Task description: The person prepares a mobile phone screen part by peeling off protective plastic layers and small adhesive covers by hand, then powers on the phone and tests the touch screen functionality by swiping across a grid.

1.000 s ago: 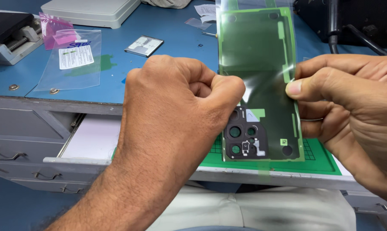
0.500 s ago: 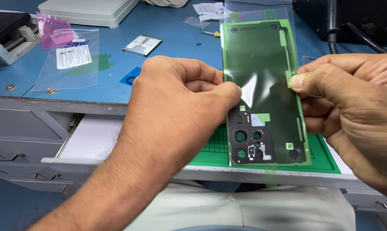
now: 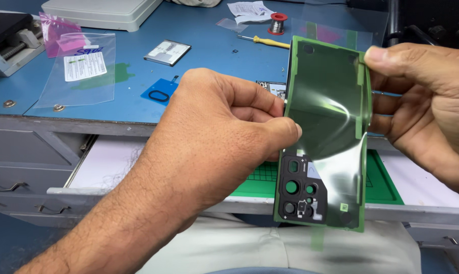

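Observation:
I hold a phone back cover (image 3: 315, 199) upright over my lap, inner side toward me, with its camera cutouts at the bottom. My left hand (image 3: 214, 137) grips its left edge between thumb and fingers. My right hand (image 3: 427, 106) pinches the top right corner of a green-edged clear film (image 3: 326, 104). The film bows away from the upper part of the cover and still lies on its lower part.
A green cutting mat (image 3: 387, 183) lies in the open drawer (image 3: 107, 163) behind the cover. The blue bench holds a clear plastic bag (image 3: 80, 71), a flat dark part (image 3: 167, 52), a blue ring sticker (image 3: 160, 94), a yellow screwdriver (image 3: 265, 40) and a solder spool (image 3: 277, 23).
My right hand rose from the film's right edge to its top corner. The film, flat before, now curls off the cover's upper part. The cover has tilted slightly.

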